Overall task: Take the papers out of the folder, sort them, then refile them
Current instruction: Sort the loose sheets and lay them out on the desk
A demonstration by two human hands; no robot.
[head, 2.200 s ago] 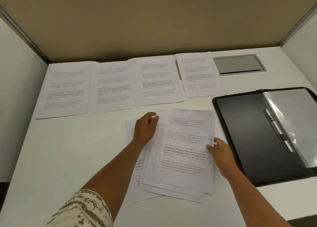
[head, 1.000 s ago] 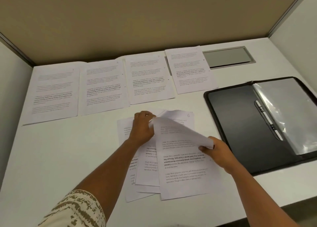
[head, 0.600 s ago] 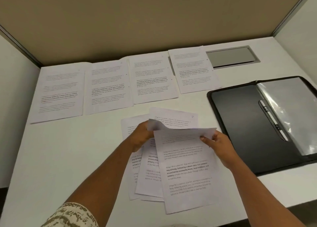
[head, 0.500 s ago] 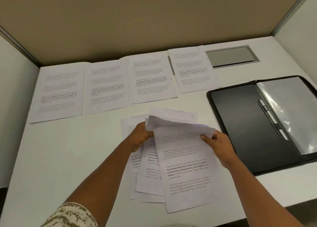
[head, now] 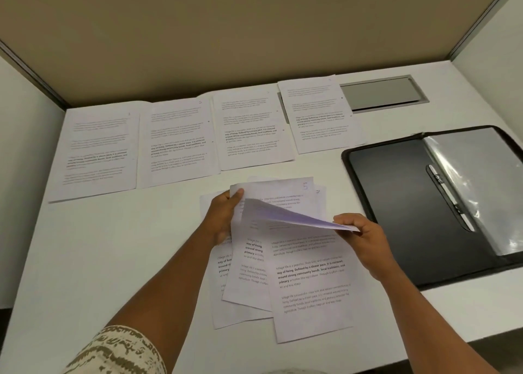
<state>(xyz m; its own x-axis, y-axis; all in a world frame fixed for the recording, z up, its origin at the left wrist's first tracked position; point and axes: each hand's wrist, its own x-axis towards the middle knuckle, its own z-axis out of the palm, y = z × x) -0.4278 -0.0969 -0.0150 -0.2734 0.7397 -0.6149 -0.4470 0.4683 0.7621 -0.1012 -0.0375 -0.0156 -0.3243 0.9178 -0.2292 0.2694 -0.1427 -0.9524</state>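
A loose pile of printed papers lies fanned out on the white desk in front of me. My right hand pinches the top corner of the uppermost sheet and bends it down toward me. That uncovers a sheet marked 5 underneath. My left hand grips the left edge of the pile, thumb on top. Several sorted pages lie in a row along the back of the desk. The open black folder with a metal clip lies to the right.
A clear plastic sleeve covers the folder's right half. A grey cable hatch sits in the desk at the back right, partly under the rightmost sorted page. Partition walls enclose the desk at the back and both sides.
My right hand has kept the top sheet's upper corner folded toward me and pulled it a little lower and to the right, exposing the sheet marked 5. My left hand slid up the pile's left edge.
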